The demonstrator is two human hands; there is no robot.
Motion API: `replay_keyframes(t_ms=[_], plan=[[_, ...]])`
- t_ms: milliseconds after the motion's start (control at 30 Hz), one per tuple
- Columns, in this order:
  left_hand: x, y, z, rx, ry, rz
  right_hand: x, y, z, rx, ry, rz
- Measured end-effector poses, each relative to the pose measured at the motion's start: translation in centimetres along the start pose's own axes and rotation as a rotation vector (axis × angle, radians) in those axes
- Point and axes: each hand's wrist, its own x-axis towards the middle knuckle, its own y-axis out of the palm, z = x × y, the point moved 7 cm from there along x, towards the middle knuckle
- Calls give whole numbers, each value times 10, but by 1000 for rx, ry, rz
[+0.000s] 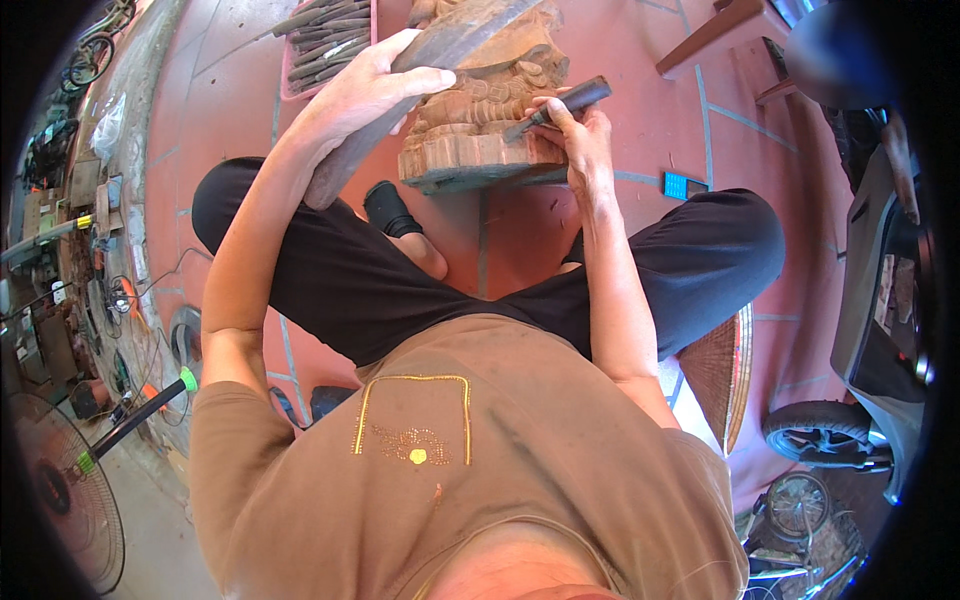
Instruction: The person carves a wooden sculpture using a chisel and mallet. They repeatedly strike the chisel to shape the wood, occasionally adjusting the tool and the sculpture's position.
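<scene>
A carved wooden figure (482, 152) stands on the floor in front of my bent legs, its scalloped base toward me. My left hand (378, 88) is closed around a long, dark, worn wooden club (468, 38), which slants from above my left thigh up past the figure's left side. In my right hand (578, 138) is a chisel (582, 96), gripped low on its dark handle. Its metal tip points left and down and appears to meet the carving just above the base; exact contact is hard to make out.
A pink tray (373, 22) full of chisels lies beyond my left hand. A blue keypad phone (684, 186) rests on the red tiles near my right knee. A fan (65, 490) stands at the left, a motorbike (870, 330) at the right, and a wooden stool (712, 38) at the far right.
</scene>
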Motion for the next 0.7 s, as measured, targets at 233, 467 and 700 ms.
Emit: replay_keyframes(t_ms=[233,467,700], plan=[[-3,4,-5,4,26,-23,-16,15,-5,-27,-25,209],[-6,2,-8,14,31,-15,-19,-8,7,36,-137,17],[-11,2,-9,25,46,-47,-24,-4,7,37,-161,16]])
